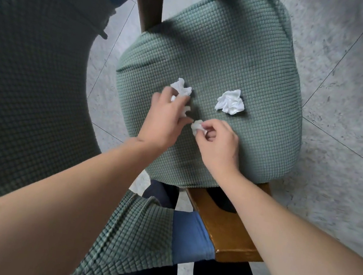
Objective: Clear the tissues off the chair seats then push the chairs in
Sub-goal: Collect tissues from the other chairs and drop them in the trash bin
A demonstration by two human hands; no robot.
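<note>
Grey speckled floor tiles (343, 94) fill the background, and on them stands the chair we are clearing. Its green padded seat (221, 57) takes most of the view, and a brown wooden part of the frame (230, 233) shows at its near edge. To the left we see a second chair (21, 84) with the same green cover. No tissue shows on the part of it that we can see, but the rest is out of the picture. We do not see any table here.

We judge that the clearing is in its early or middle part. Our left hand (167, 117) lies on the seat with its fingers curled over crumpled tissue (182, 88); white pieces show above the fingers and between them, so the grip is closed on this tissue. Our right hand (218, 144) pinches a small tissue ball (197, 125) between thumb and fingers, just beside the left fingertips. Whether this ball is already lifted from the cover, we cannot tell.

One bigger crumpled tissue (230, 102) lies free on the seat, near both hands but touching neither.

So this loose tissue is left to collect, and the tissues in our hands must be carried away. After this comes pushing the chairs in, which we think is not yet begun.
</note>
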